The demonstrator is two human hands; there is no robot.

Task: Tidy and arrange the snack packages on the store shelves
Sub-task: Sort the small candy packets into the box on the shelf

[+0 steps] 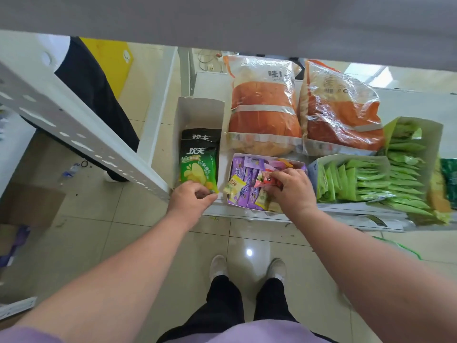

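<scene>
Left hand (191, 197) pinches the lower corner of the green chip bag (199, 167), which stands in the white box (197, 112) on the low shelf (247, 212). Right hand (291, 188) pinches a red candy packet (268, 180) over the candy tray (269, 159). Risk: tugging that corner could tip the bag out (loosely seated); the packet may slip.

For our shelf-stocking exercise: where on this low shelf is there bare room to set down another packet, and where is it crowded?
Free: the back of the white box, behind the chip bags, and the bare shelf behind the green packets. Crowded: the candy box, where the right hand grips a red packet, and the two orange bags side by side.
</scene>
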